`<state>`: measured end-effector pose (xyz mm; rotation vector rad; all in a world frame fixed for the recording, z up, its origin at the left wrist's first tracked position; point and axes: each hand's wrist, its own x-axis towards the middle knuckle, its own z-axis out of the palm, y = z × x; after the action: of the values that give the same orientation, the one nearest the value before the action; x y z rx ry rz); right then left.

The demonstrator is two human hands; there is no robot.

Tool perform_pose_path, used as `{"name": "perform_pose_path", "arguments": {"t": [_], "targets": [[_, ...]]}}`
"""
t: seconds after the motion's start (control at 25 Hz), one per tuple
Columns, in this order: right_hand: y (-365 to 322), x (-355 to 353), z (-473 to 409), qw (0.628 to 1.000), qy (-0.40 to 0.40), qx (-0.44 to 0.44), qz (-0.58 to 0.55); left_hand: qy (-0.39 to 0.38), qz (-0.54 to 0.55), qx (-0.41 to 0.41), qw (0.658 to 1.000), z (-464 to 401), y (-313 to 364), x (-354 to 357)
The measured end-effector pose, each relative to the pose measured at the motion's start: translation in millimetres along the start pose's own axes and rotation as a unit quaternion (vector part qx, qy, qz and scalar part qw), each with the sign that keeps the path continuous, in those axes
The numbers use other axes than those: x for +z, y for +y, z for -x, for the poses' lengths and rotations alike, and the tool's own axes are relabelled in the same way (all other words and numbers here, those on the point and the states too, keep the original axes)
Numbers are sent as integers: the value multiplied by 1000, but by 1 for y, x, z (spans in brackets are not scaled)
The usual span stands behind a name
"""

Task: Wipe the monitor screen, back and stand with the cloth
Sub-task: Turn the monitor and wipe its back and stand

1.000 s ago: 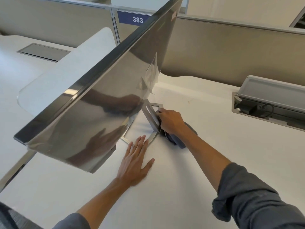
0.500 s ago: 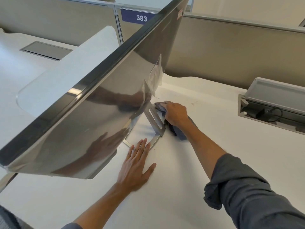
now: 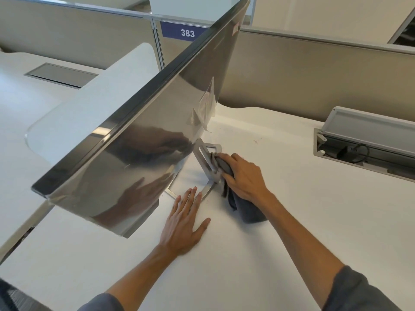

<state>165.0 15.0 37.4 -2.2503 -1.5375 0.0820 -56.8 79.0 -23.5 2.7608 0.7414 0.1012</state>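
**Wiping the stand upright**

Working the stand [image 3: 205, 161] now, by my read: right hand [image 3: 243, 177] grips the grey cloth [image 3: 246, 209] against the slanted metal upright behind the monitor [image 3: 134, 151]. Left hand [image 3: 183, 223] lies flat, fingers straight, on the desk [image 3: 280, 221], fingertips touching the base frame. Next likely calls for running the cloth along the base, shifting that bracing hand. Loose protective film [image 3: 205, 108] hangs off the monitor back just above. Open cable box [image 3: 363, 142] sits well apart, right.

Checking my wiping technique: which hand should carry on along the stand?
Right. The right hand grips the cloth against the stand; the left hand lies flat on the desk, holding nothing.
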Motion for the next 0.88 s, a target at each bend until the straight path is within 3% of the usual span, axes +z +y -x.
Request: {"name": "perform_pose_path", "arguments": {"t": [0.2, 0.4, 0.88], "targets": [[2, 16, 0, 989, -64, 12, -135, 3, -9, -4, 1000, 0, 1, 2], [14, 12, 3, 987, -162, 5, -10, 4, -11, -6, 1000, 0, 1, 3], [14, -11, -25, 958, -241, -92, 122, 17, 1, -1, 1000, 0, 1, 3]]}}
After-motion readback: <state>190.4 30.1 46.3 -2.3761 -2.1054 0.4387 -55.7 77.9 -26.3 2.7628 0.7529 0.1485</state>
